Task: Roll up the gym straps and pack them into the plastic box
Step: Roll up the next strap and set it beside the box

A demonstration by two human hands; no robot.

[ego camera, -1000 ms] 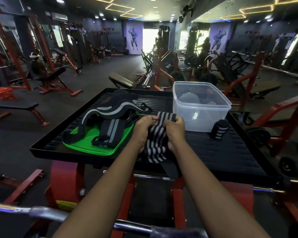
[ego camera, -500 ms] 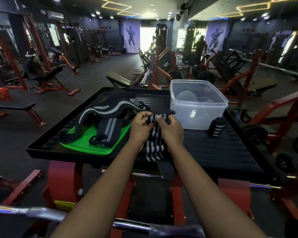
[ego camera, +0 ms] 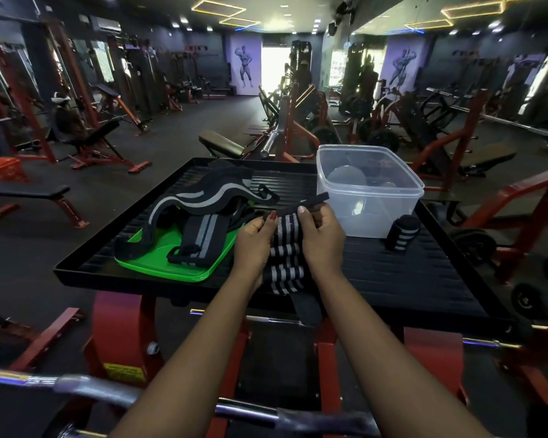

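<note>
Head view: I see my left hand (ego camera: 253, 248) and right hand (ego camera: 321, 245) both curled around the black-and-grey striped strap (ego camera: 285, 267), thumbs pinching its top edge, the two hands close together. Its black tail hangs below the grip, over the near rim of the black tray (ego camera: 408, 279). Just beyond the grip, to its right, stands the clear plastic box (ego camera: 370, 197), lid off, with a rolled strap (ego camera: 402, 233) upright at its right corner. Left of the grip, loose straps (ego camera: 200, 200) lie heaped across a green lid (ego camera: 168, 263).

Black-and-white striped strap (ego camera: 284, 248), green lid (ego camera: 159, 263), clear box (ego camera: 373, 197), black tray (ego camera: 392, 273)
</note>
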